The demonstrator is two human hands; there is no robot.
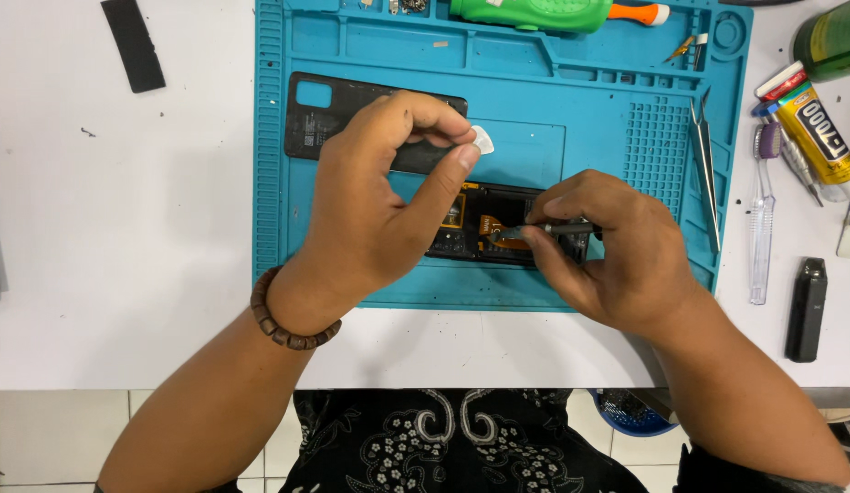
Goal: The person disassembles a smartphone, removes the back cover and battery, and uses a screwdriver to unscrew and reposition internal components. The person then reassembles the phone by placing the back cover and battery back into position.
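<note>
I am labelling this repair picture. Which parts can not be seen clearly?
Head view:
- Opened phone: mostly hidden under both hands.
- Tool tip in right hand: too small to identify.
- White piece pinched by left hand: partly covered by fingers.
- Green tool: cut off by the top edge.

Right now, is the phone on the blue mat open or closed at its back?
Open. The phone shows bare orange and black inner parts, and its black back cover lies apart on the blue mat.

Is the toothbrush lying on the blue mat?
No, the toothbrush lies on the white table, just right of the blue mat.
</note>
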